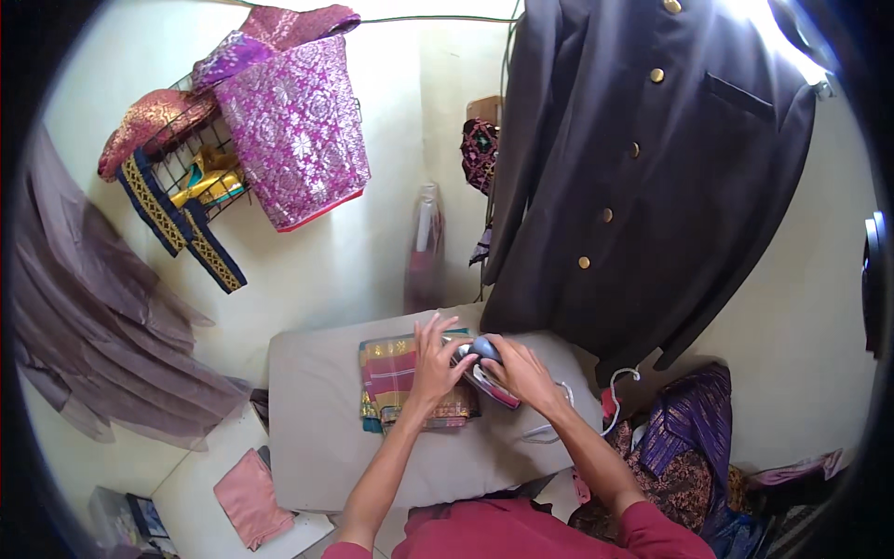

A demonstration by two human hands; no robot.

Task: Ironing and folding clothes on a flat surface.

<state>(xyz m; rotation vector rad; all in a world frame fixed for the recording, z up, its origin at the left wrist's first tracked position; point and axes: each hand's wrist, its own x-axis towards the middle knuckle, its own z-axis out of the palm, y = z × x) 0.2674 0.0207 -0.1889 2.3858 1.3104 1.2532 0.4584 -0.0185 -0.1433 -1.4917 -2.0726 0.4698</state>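
A clothes iron (498, 388) with a blue-grey handle sits at the right end of a folded cloth (389, 373). My right hand (523, 374) is closed round its handle. My left hand (434, 365) has its fingers spread above the cloth, with the thumb close to the front of the iron; I cannot tell if it touches. The cloth is maroon and olive with gold motifs and green edges. It lies flat on a beige padded ironing surface (317, 410). Part of the cloth is hidden under my left hand and wrist.
A white cord (607, 402) loops right of the iron. A dark jacket (643, 186) with gold buttons hangs over the far right side. Patterned fabrics (689, 438) are heaped at right. A wire rack holds purple brocade (296, 130); pink folded cloth (251, 498) lies lower left.
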